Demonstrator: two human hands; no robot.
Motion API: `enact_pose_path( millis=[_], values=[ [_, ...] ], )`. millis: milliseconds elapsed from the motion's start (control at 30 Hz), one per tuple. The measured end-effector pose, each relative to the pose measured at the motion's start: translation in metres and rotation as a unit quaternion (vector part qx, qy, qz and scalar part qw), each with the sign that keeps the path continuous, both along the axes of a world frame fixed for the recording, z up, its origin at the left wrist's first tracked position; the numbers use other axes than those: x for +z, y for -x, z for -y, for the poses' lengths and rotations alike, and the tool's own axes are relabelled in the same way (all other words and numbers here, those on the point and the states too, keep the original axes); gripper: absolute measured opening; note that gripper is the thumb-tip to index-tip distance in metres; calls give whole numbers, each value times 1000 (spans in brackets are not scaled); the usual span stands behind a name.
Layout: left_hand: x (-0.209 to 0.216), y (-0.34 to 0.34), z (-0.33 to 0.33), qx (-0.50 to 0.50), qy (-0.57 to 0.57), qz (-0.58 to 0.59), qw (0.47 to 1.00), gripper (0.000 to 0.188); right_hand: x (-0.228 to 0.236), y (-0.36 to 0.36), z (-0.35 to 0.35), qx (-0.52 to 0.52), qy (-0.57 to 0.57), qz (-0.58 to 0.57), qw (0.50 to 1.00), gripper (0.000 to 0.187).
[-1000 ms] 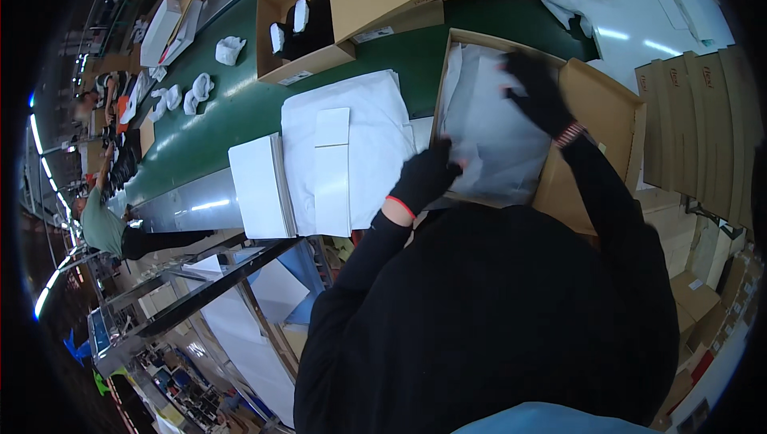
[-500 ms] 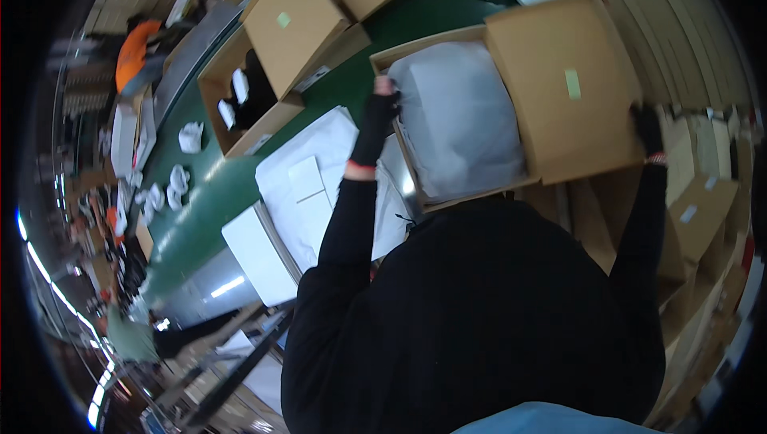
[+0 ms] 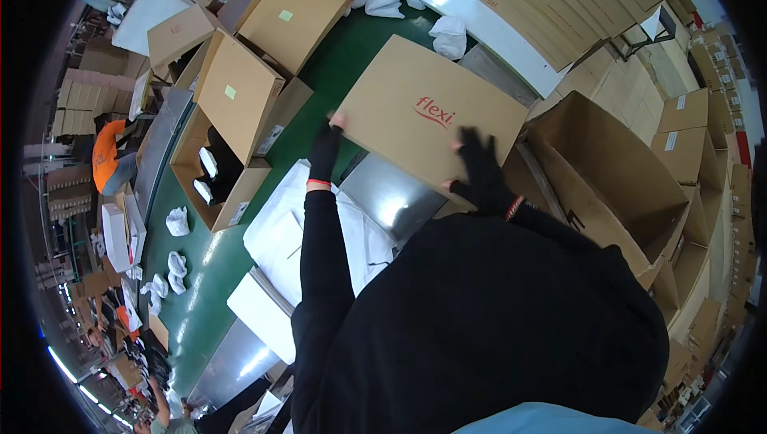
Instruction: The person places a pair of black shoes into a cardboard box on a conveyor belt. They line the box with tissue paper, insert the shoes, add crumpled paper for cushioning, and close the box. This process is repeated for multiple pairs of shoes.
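Note:
A brown cardboard box point(image 3: 435, 102) with its lid closed lies in front of me, at a slant over the edge of the green conveyor belt. Red lettering is printed on the lid. My left hand point(image 3: 326, 146), in a black fingerless glove, is closed on the box's left corner. At the near right edge of the lid is my right hand point(image 3: 483, 172), gloved alike, fingers spread and slightly blurred. To the left of the box, white tissue paper point(image 3: 280, 210) lies beside my left forearm.
An open box point(image 3: 192, 166) with dark shoes stands on the green belt point(image 3: 200, 274) at left. Crumpled paper point(image 3: 177, 222) lies near it. A large empty carton point(image 3: 611, 166) stands at my right. Flattened cardboard point(image 3: 559, 2) leans at the far right. A person in orange point(image 3: 108, 154) is at far left.
The lid has swung over from the right and now covers the grey-white tissue in the box. My right hand has moved left with it. The view has turned to the right.

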State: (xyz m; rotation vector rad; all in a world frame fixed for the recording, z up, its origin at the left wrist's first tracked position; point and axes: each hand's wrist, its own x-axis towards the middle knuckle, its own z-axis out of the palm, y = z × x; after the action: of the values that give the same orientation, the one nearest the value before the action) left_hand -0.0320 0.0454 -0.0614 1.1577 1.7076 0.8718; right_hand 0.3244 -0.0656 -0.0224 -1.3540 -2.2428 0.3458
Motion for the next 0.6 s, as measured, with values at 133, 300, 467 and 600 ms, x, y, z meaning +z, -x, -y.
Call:
enact_pose_path(
  millis=[133, 300, 467, 600],
  values=[
    [10, -39, 31, -74, 18, 119, 990, 52, -24, -50, 29, -304, 50, -247, 919, 91],
    [-4, -87, 111, -87, 86, 216, 969, 42, -92, -162, 56, -209, 441, -664, 566, 73],
    [55, -147, 107, -83, 32, 208, 974, 44, -110, -211, 73, -218, 413, -737, 489, 67],
    [106, -183, 49, -173, -49, 200, 963, 42, -19, -211, 65, -210, 306, -786, 494, 62]
  ],
)
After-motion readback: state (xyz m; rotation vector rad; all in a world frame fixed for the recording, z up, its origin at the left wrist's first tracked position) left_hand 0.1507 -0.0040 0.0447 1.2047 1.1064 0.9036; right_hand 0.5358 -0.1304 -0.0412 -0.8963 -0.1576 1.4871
